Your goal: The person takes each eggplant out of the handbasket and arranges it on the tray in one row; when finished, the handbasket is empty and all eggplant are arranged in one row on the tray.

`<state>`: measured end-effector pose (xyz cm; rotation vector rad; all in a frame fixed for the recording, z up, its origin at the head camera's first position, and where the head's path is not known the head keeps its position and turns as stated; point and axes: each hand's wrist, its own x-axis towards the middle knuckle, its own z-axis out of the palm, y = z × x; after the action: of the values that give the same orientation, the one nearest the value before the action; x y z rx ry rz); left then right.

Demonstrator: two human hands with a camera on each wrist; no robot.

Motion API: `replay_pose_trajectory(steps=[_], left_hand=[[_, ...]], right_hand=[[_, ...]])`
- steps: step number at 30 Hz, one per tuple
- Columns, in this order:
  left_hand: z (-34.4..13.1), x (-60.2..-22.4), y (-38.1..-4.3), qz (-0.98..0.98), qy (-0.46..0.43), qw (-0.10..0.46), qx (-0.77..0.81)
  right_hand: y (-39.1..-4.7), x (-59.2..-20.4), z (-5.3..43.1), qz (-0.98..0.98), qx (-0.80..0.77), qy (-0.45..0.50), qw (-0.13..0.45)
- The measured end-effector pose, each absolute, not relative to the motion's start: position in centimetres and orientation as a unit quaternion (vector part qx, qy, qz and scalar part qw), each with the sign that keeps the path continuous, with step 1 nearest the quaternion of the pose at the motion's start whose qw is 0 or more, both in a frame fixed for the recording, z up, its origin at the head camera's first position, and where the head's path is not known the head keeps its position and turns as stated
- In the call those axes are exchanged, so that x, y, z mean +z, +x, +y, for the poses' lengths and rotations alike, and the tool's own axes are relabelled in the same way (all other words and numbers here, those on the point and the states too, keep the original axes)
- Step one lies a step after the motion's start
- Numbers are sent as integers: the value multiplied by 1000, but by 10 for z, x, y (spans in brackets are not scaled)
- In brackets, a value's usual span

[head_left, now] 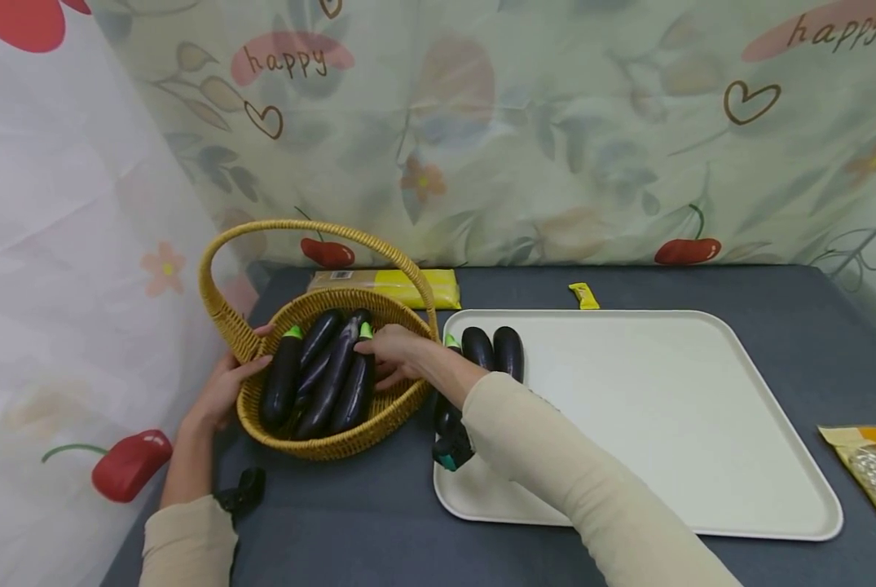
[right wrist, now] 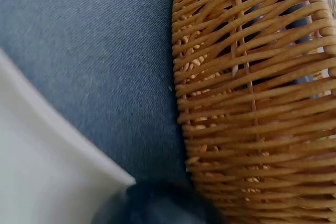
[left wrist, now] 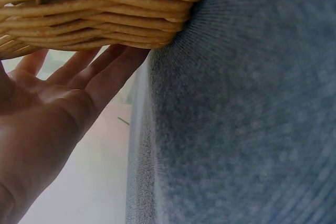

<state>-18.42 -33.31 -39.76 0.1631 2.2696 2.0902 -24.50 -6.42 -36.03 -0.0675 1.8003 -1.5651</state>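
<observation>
A wicker basket (head_left: pixel 335 447) with a tall arched handle holds several dark eggplants (head_left: pixel 282 383). At its left side, my left hand (head_left: pixel 221 387) grips the basket, thumb at the rim and fingers along the outside. The left wrist view shows those fingers (left wrist: pixel 105 77) against the woven wall (left wrist: pixel 94 17). My right hand (head_left: pixel 401 352) reaches over the right rim and grips the rightmost eggplant (head_left: pixel 355 391) near its green stem end. From the right wrist only the basket's outer weave (right wrist: pixel 252 103) is seen, with the hand hidden.
Right of the basket lies a white tray (head_left: pixel 650 424) with several eggplants (head_left: pixel 508 352) at its left edge, partly behind my right forearm. A yellow packet (head_left: pixel 415 287) sits behind the basket, a small yellow wrapper (head_left: pixel 584 296) behind the tray. Another bag (head_left: pixel 873 465) is at far right.
</observation>
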Motion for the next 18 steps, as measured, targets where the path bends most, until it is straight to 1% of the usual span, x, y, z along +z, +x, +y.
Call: replay_pose_trajectory(steps=[8, 10, 13, 18], left_hand=[[-333, -399, -183, 733, 60, 19, 677], [-334, -399, -183, 734, 63, 17, 676], [-334, -400, -184, 734, 63, 17, 676], [-334, -400, -184, 736, 64, 17, 674]], right_hand=[[-243, -348, -65, 736, -618, -51, 270], [-243, -343, -65, 736, -623, -61, 257], [-242, -333, -64, 734, -626, -74, 253], [-240, -306, -61, 716, -634, -94, 275]])
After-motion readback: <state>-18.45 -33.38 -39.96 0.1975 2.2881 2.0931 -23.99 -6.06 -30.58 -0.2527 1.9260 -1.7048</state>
